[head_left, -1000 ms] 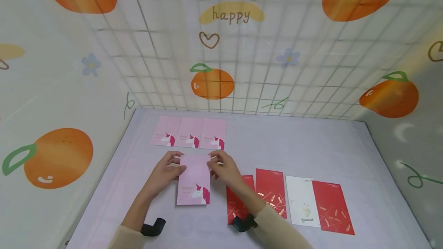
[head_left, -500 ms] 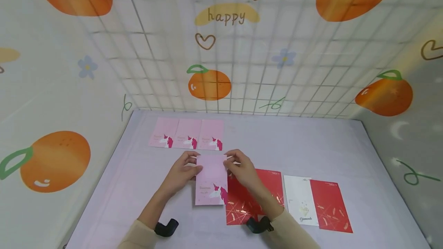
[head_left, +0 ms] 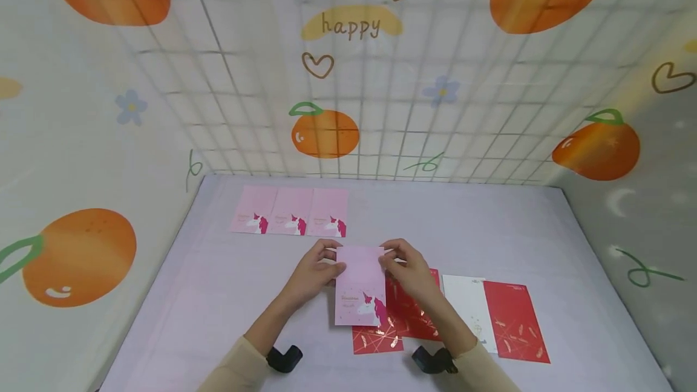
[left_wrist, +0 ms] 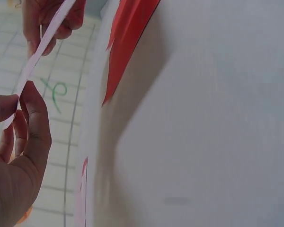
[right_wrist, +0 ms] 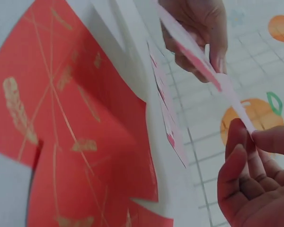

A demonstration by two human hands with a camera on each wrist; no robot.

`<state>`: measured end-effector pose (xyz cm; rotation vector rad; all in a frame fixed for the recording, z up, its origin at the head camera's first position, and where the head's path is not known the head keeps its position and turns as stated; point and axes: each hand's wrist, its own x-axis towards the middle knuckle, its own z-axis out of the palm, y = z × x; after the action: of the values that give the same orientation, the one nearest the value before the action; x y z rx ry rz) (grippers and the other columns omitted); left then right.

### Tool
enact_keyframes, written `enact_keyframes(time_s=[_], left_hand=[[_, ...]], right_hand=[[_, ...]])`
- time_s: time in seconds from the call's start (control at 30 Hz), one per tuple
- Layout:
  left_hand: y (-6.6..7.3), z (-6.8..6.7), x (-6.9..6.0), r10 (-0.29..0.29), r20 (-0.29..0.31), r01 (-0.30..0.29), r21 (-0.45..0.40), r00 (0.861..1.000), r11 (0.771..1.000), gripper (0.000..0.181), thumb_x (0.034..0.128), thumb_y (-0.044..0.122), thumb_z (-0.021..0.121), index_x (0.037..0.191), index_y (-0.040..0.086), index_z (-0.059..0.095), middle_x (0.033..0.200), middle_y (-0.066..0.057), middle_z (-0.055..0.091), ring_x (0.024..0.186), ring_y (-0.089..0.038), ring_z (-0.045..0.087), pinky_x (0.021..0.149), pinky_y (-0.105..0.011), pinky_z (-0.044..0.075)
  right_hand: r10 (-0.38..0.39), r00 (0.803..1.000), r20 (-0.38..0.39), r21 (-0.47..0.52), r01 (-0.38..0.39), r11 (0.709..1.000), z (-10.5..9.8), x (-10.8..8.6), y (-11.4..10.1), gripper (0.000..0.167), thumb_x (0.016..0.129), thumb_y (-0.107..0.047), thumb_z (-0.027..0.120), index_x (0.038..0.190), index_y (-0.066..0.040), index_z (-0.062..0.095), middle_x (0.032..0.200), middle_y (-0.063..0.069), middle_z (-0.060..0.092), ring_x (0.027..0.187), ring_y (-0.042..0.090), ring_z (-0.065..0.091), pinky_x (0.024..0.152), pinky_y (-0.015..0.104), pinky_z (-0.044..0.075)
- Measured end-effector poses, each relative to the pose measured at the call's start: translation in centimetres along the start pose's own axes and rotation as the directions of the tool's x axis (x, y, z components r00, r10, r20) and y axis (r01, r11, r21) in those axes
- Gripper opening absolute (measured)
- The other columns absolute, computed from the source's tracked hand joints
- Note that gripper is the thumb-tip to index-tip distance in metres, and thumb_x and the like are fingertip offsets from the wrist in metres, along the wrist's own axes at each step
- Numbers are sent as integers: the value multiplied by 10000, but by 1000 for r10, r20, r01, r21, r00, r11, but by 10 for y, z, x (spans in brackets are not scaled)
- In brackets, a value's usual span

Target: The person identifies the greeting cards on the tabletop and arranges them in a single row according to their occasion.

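Observation:
A thin pink rectangular paper (head_left: 359,277) printed with a white unicorn is held a little above the table in the head view. My left hand (head_left: 316,271) pinches its upper left edge between thumb and fingers. At the opposite edge my right hand (head_left: 408,271) pinches it the same way. Edge-on, the pink paper (left_wrist: 47,35) looks slim in the left wrist view. Beneath it and my right hand lie two red papers (head_left: 377,339) with gold feather prints, partly covered. Beside them are a white paper (head_left: 460,301) and another red paper (head_left: 517,322).
Three matching pink unicorn papers (head_left: 291,212) lie side by side at the back left of the pale table (head_left: 218,295). A printed cloth wall (head_left: 376,77) over a wire grid stands behind the table. Black wrist pieces (head_left: 284,359) sit near both sleeves.
Both hands have carried the pink unicorn-printed paper rightward, from beside the red papers to partly over them. The head view has shifted slightly. The other papers lie as before.

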<state>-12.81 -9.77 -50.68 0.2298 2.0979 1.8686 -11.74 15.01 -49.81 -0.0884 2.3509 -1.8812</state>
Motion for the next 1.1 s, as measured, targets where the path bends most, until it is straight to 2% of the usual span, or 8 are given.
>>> enact_keyframes(time_s=[0.13,0.3,0.37,0.5,0.63,0.77,0.93,1.1], left_hand=[[0,7,3,-1,18,1,-12,1000,1000,417,954,141,686,1325,120,499,1098,-146,565,866,-251,682,745,-377,593],[-1,12,4,6,26,-6,-19,1000,1000,412,956,141,685,1323,109,501,1088,-142,572,860,-245,685,739,-380,595],[-2,13,4,11,27,-10,-17,1000,1000,413,956,138,685,1323,95,500,1085,-146,576,860,-245,686,738,-377,595],[-3,14,4,6,17,-6,-3,1000,1000,432,951,168,697,1325,91,495,1091,-135,590,879,-242,695,757,-368,593],[-3,13,2,-12,17,12,-7,1000,1000,442,941,208,715,1312,93,505,1077,-122,618,885,-246,703,766,-366,590],[-4,12,0,-31,61,34,-43,998,999,423,938,217,719,1294,101,521,1069,-132,631,878,-270,706,760,-385,593],[-5,14,-5,-23,115,31,-68,993,997,410,934,220,721,1278,100,534,1085,-138,634,891,-287,714,767,-408,591],[-7,16,-8,-14,132,22,-62,991,998,392,930,214,725,1264,93,558,1082,-128,637,897,-278,717,780,-422,588]], right_hand=[[24,1000,-18,23,-24,999,-6,-4,-1,238,980,-133,654,1212,-102,612,965,109,654,796,268,650,769,475,569],[34,999,-24,5,-34,999,-8,-14,-21,223,986,-55,616,1207,-30,595,974,170,647,865,332,641,817,529,550],[27,999,-32,-11,-28,1000,-9,-15,-22,222,987,-34,605,1208,-16,593,972,177,650,881,339,642,825,524,549],[33,998,-50,-2,-33,999,-10,-10,-1,234,988,-85,629,1220,-73,603,984,133,658,895,295,658,841,498,553],[37,998,-55,28,-36,999,-16,-8,3,257,986,-149,650,1233,-102,598,1001,114,652,863,258,668,795,452,569],[24,997,-68,48,-21,999,-25,-5,1,256,988,-183,652,1228,-117,596,998,137,640,814,278,658,733,421,574],[10,996,-92,47,-6,999,-34,2,-3,259,993,-201,644,1236,-130,586,997,152,636,794,297,633,704,349,569],[10,993,-114,43,-5,999,-39,5,-7,265,991,-198,644,1241,-136,581,1002,144,652,780,302,647,732,407,579]])
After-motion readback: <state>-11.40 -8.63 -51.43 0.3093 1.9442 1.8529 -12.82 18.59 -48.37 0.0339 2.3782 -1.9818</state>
